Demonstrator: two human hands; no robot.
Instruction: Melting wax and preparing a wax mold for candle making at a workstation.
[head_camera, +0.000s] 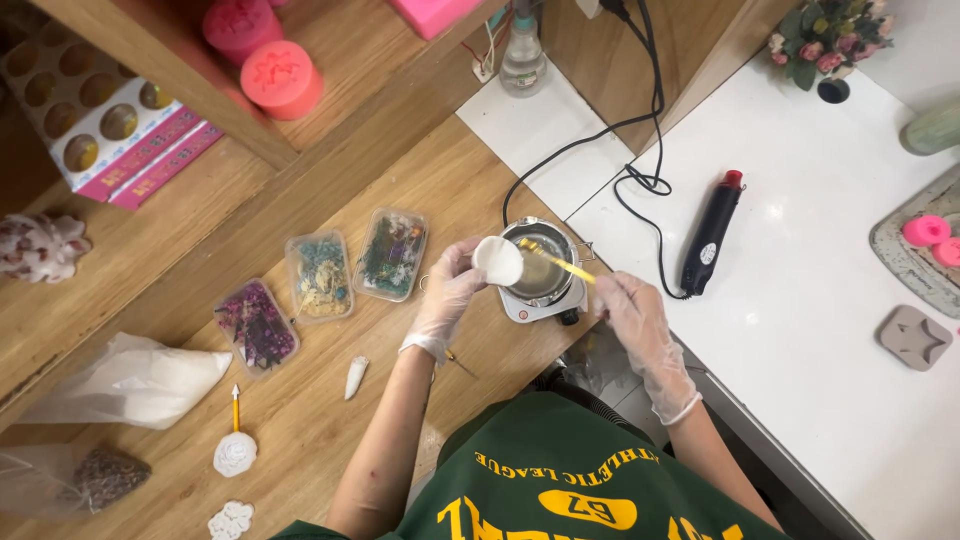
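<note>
Two gloved hands are working over a small metal pot (540, 265) in my single head view, looking straight down. My left hand (450, 290) is grasping a small white piece (498, 260), holding it at the pot's left rim. My right hand (630, 310) is clenching its grip on a yellow stick (560, 262), its tip reaching into the pot. That pot is sitting on a little white hot plate (535, 305) near the wooden tabletop (330, 420) edge.

White moulded pieces (236, 455) are already lying finished at lower left, I judge; the held piece is seemingly being coated.

Three clear boxes of dried flowers (320, 275) are crowding the left. A black heat tool (710, 235) and its cord (640, 180) are lying right, on the white tabletop (800, 330), with open room beyond.
</note>
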